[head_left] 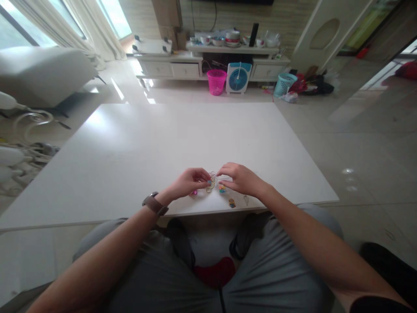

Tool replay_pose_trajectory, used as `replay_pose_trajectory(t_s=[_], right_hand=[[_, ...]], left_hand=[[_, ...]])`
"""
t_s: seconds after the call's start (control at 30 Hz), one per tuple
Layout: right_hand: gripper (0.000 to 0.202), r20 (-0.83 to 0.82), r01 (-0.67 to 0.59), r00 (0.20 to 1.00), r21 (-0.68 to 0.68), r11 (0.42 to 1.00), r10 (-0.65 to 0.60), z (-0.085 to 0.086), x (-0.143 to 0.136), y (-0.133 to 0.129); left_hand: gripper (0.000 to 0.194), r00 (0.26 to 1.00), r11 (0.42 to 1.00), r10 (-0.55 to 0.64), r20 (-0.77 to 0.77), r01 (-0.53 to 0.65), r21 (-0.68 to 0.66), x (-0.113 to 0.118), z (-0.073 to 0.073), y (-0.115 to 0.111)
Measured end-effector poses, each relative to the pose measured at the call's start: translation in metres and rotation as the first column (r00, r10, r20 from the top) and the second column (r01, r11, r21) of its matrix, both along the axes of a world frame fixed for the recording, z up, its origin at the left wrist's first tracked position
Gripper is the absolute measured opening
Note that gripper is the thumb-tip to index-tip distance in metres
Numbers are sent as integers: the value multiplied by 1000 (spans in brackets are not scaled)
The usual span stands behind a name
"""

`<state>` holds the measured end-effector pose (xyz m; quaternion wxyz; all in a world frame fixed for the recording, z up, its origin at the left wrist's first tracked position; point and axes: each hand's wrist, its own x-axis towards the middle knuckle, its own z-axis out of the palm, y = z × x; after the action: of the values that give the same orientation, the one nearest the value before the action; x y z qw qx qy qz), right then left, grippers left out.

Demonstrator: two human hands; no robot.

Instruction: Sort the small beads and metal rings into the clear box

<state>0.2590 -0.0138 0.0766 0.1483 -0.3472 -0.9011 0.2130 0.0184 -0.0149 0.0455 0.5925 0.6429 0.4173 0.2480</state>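
Close to the front edge of the white table [182, 143], my left hand [192, 180] pinches a small blue piece [209, 182], too small to name, over a bunch of metal rings [213, 177]. A pink trinket [194, 192] lies below that hand, partly covered. My right hand [243, 178] is to the right of the rings, its thumb and fingers apart with nothing visible between them. Under its thumb is a small multicoloured trinket [222, 189]. Nearer the edge lie a yellow and dark-blue cartoon figure [231, 203] and a metal key ring [246, 200].
My legs [276, 261] are beneath the table's front edge. Beyond the far side stand a pink basket [216, 82], a blue and white fan [238, 78] and a light-blue basket [284, 84], by a white cabinet [185, 68]. A pale sofa [45, 74] is at left.
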Motion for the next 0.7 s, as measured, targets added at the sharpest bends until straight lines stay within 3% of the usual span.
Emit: replay_pose_trajectory(t_s=[0.13, 0.33, 0.53, 0.7], right_hand=[[15, -77, -50, 996, -42, 998, 47, -3, -9, -4], [8, -94, -50, 995, -55, 997, 45, -7, -13, -5], [9, -3, -54, 999, -37, 998, 54, -7, -14, -7], [8, 81, -37, 996, 3, 999, 36, -3, -7, -1]], left_hand=[[38, 995, 988, 66, 73, -55, -146, 11, 3, -9], [40, 986, 980, 91, 137, -64, -188, 17, 2, -14], [42, 973, 976, 71, 221, -22, -219, 20, -7, -15], [40, 983, 974, 64, 170, -25, -223, 18, 4, -14]])
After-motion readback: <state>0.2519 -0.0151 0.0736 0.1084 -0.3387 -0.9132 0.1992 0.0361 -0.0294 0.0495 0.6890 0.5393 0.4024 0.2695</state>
